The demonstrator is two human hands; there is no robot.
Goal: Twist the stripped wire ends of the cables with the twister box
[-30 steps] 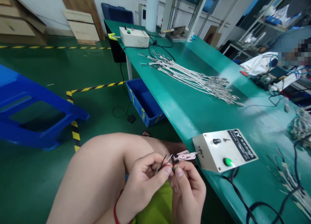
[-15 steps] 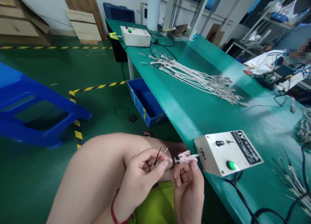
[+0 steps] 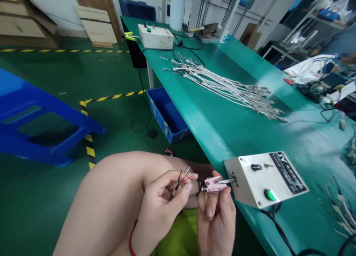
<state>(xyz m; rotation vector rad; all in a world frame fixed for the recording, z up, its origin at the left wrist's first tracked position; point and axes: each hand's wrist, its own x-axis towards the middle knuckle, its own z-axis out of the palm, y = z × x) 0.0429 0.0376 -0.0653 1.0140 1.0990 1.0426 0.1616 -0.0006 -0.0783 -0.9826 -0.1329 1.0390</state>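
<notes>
My left hand pinches a few thin wires, black, red and grey, whose ends stick up above my fingers. My right hand is closed around the pink clip that juts on a metal rod from the left end of a white control box. The box has a green button and a black knob and sits at the near edge of the green table. Both hands hover over my bare knee, just left of the table edge.
A bundle of white cables lies across the table, and a second white box stands at its far end. A blue bin sits under the table, a blue stool at left. Another person sits at far right.
My hands have parted: the left drew the wires slightly left, and the right rose to grip the pink clip. The camera tilted a little.
</notes>
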